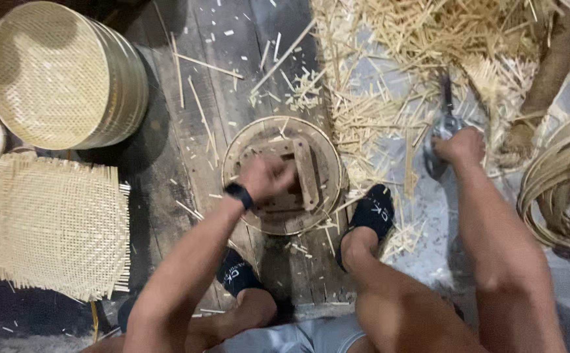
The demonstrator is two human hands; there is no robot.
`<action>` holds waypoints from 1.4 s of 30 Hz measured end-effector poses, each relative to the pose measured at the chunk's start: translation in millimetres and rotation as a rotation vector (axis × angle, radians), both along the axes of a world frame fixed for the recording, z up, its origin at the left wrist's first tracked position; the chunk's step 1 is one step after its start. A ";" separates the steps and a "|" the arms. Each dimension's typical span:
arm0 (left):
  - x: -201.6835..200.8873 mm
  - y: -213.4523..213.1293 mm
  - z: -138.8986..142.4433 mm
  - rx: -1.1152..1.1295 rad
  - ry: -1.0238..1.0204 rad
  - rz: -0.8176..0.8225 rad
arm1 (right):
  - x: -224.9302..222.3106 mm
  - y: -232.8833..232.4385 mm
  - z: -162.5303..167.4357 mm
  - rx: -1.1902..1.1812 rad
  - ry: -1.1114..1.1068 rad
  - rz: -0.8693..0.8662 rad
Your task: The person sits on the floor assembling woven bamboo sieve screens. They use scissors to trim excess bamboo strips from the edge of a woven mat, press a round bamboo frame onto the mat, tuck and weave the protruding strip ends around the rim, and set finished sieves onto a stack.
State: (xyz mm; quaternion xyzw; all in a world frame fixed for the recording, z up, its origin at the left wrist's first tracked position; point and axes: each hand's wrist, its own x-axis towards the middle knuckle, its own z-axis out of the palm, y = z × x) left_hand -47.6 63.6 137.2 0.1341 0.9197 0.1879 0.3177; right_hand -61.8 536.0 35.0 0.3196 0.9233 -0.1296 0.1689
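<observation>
**Round wooden form on the plank floor, one hand on it, one on a tool**

The left hand [267,178] sits on top of the round wooden form [284,175], which lies flat on the dark plank floor [167,150] between the person's feet and the litter of cut strips; its grip looks curled in over the square wooden block at the form's middle, though it's blurred, so what exactly the fingers close on can't be told; a black wristband [239,195] sits just behind it. The right hand [460,146] is off to the side, well apart from the form, its grip wrapped tight round the handle of a metal cutting tool [443,134]. A black-socked foot [371,216] rests just beside the form's rim. To the left, a stack of round woven trays [63,75] stands tilted; below it lies a square woven bamboo mat [56,225]; a heap of bamboo offcuts [422,39] fills the top right, coiled bamboo strips [559,183] at the far right edge.
</observation>
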 end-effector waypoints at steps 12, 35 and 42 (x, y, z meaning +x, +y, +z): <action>-129.2 29.7 -85.6 0.262 -0.153 0.232 | 78.2 -197.4 -14.2 -1.119 0.066 -0.193; -40.0 -123.9 -74.2 0.373 -0.393 1.046 | 97.6 -199.8 0.7 -1.140 0.146 -0.189; 9.3 -87.4 -84.3 0.186 0.015 1.126 | 48.7 -159.9 13.0 -1.058 0.268 -0.178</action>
